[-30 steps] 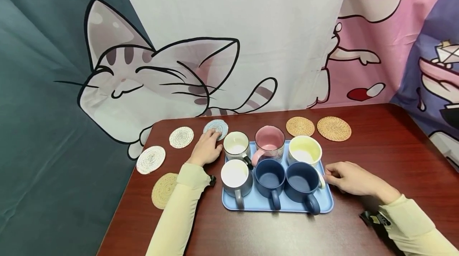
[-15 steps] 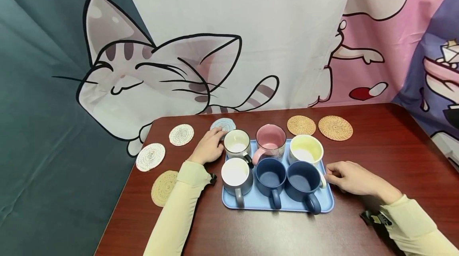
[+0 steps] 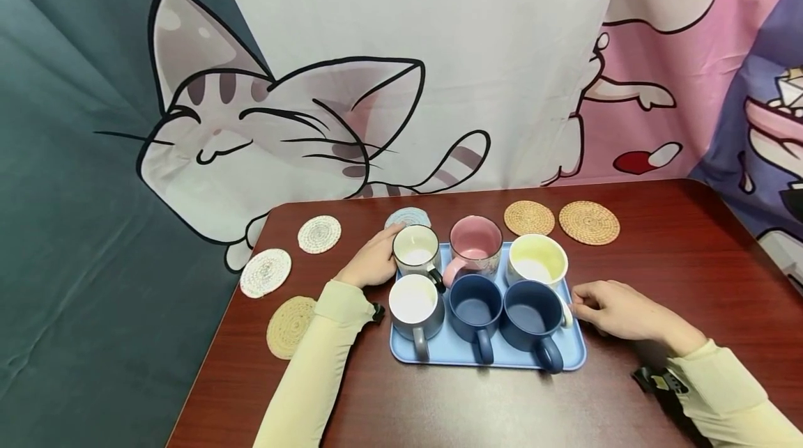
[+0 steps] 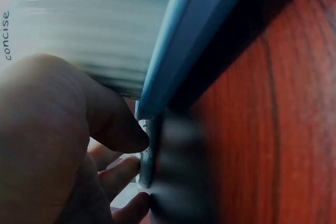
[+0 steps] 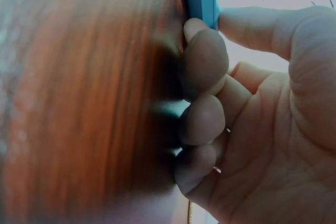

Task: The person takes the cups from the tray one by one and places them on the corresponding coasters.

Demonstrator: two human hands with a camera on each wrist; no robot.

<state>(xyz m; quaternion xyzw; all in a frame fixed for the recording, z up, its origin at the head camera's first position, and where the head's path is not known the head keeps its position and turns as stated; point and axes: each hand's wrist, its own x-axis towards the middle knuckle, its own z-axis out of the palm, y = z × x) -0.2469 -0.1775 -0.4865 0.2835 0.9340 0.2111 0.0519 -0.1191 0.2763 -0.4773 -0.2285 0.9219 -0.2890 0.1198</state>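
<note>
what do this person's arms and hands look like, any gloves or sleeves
Long, plain, pale yellow sleeves with wide cuffs cover both arms. The left hand and right hand wear no gloves. A small dark device shows at each wrist.

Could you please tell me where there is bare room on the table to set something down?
The table is bare between the sleeves, in front of the blue tray, and beyond the right hand, right of the two orange coasters. Six mugs crowd the tray, with the left hand beside it.
</note>
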